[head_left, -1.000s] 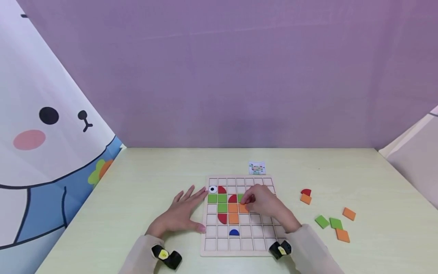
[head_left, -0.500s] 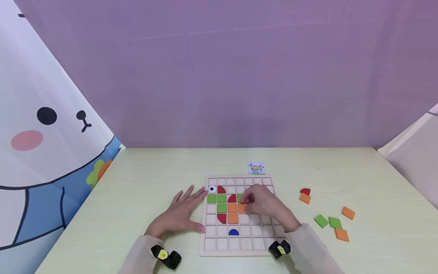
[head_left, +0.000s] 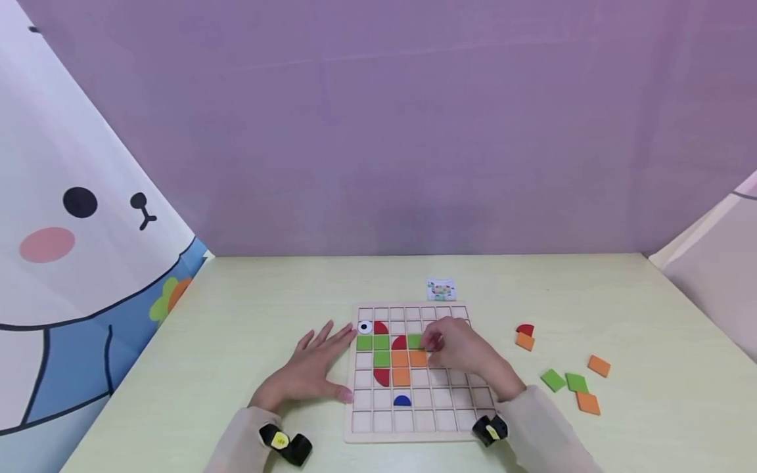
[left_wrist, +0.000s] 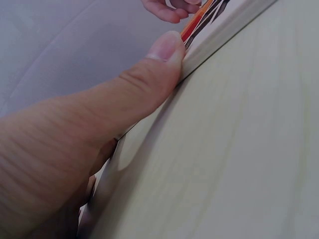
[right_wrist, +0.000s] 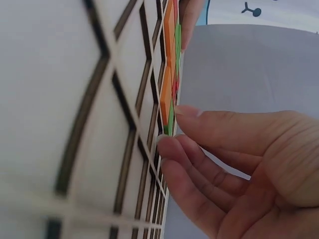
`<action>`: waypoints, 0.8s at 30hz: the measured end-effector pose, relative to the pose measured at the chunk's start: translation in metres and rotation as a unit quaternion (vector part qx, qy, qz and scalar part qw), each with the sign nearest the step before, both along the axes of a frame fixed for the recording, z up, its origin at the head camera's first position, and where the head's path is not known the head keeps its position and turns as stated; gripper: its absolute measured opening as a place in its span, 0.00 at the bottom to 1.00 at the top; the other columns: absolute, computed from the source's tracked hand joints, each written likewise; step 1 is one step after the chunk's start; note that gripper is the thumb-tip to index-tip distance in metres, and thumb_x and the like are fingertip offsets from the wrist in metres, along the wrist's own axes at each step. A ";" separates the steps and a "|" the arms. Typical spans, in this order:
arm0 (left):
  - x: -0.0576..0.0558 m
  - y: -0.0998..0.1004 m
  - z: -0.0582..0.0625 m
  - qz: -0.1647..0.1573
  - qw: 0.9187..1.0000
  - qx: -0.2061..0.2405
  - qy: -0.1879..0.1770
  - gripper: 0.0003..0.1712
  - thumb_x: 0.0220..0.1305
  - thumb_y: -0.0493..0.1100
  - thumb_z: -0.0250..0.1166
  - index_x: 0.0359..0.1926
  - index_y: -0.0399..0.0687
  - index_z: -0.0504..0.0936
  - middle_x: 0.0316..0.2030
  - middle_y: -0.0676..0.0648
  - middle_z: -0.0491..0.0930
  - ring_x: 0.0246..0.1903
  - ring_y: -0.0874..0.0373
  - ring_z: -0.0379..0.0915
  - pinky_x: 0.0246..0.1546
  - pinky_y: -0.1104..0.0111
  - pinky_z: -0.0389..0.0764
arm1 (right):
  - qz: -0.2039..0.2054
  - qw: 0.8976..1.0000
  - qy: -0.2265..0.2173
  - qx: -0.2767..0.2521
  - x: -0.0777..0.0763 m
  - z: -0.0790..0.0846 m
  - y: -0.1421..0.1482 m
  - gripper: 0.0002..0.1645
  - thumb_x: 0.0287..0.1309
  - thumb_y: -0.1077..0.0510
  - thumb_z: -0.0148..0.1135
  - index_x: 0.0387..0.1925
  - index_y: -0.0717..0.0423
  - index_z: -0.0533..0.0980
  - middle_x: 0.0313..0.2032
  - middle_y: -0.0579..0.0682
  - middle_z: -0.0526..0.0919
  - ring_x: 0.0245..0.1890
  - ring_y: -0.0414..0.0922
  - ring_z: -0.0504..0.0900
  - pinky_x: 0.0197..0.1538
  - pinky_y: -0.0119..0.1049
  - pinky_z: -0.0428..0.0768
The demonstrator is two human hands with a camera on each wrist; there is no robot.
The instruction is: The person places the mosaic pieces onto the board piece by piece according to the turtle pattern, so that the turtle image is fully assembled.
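A square wooden grid board lies on the table, with tiles in some cells. My left hand rests spread along its left edge; the left thumb presses the board's side in the left wrist view. My right hand hovers low over the board, fingers loosely bent and nothing visible between thumb and fingertips. Just left of these fingertips sit an orange square tile and a green tile. More orange, green and red tiles, an eye tile and a blue half-round tile occupy other cells.
A small picture card lies behind the board. Loose on the table to the right are a red quarter-round tile partly under an orange tile, plus green tiles and more orange tiles. A purple cloth hangs behind.
My right hand has shifted slightly right, off the orange tile, which now shows whole in its cell along with more of the green tile. My left hand stays at the board's edge.
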State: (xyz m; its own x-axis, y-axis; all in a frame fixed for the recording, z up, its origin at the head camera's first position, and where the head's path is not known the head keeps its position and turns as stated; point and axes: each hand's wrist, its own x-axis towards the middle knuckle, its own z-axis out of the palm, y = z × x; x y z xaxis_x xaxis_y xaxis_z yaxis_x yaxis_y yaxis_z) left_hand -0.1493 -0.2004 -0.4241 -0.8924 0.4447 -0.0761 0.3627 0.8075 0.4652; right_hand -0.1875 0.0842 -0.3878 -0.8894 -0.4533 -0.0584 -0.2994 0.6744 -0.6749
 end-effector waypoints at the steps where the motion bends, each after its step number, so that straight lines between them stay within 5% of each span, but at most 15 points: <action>1: 0.000 0.000 0.000 0.000 1.000 0.000 0.000 0.64 0.43 0.69 0.70 0.74 0.47 0.52 0.74 0.45 0.49 0.74 0.38 0.32 0.69 0.38 0.37 | -0.004 1.000 0.001 0.003 0.000 0.001 0.001 0.13 0.42 0.72 0.71 0.31 0.55 0.82 0.29 0.46 0.80 0.30 0.41 0.73 0.38 0.34 0.78; 24: 0.000 -0.002 -0.001 -0.001 1.000 0.005 -0.003 0.63 0.44 0.70 0.68 0.74 0.49 0.52 0.74 0.46 0.49 0.74 0.38 0.30 0.69 0.39 0.35 | -0.014 0.999 0.023 0.028 0.004 0.005 0.066 0.10 0.45 0.70 0.69 0.29 0.57 0.79 0.29 0.47 0.80 0.31 0.42 0.74 0.30 0.29 0.74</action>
State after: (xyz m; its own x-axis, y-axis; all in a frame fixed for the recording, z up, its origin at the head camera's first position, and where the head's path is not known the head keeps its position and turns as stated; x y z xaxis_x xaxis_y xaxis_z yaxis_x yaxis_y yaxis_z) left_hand -0.1492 -0.2020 -0.4255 -0.8912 0.4470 -0.0772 0.3610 0.8020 0.4760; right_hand -0.1836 0.1502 -0.3824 -0.9041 -0.4252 -0.0425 -0.3092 0.7196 -0.6217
